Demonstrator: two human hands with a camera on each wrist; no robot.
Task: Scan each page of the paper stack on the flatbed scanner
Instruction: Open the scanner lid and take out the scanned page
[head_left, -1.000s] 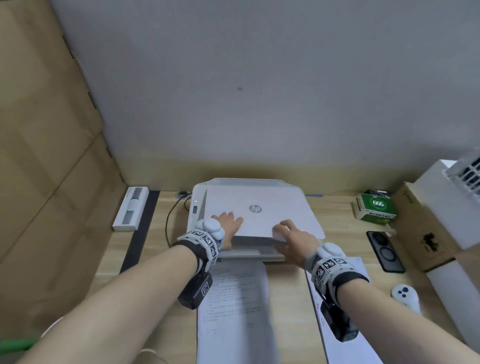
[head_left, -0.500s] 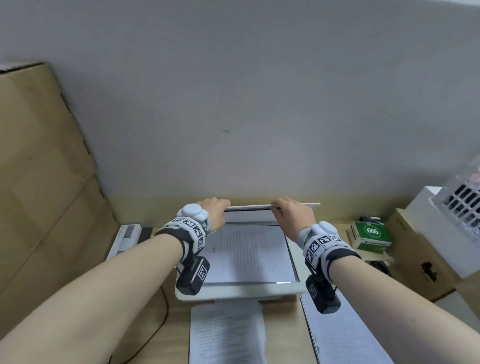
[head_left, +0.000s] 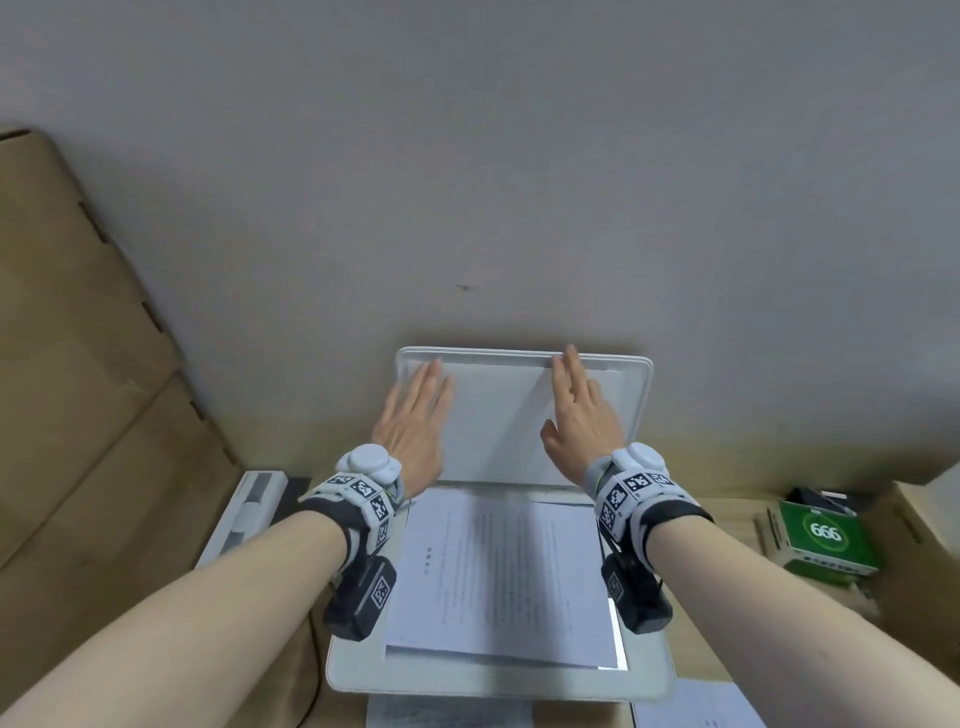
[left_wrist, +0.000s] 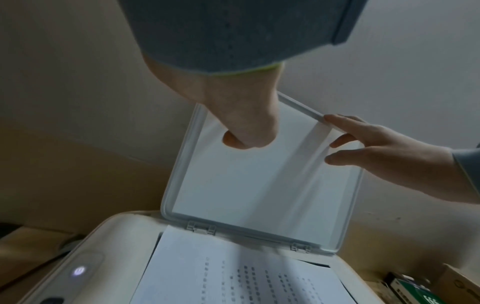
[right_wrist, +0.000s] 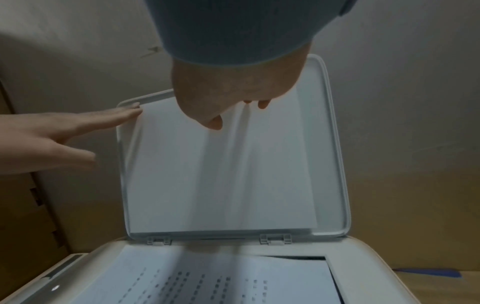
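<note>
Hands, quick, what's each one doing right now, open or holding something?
Left hand: open, straight fingers on the inside of the raised scanner lid, holding nothing.
Right hand: open, straight fingers reaching the lid's top edge, holding nothing.

We face a plain grey wall (head_left: 519, 156) with a small dark mark (head_left: 462, 287) on it, under dim, even light. To our left, large brown cardboard sheets (head_left: 78, 364) lean against it. Below, we see a light wooden desk (head_left: 727, 467) running along the wall's base.
</note>
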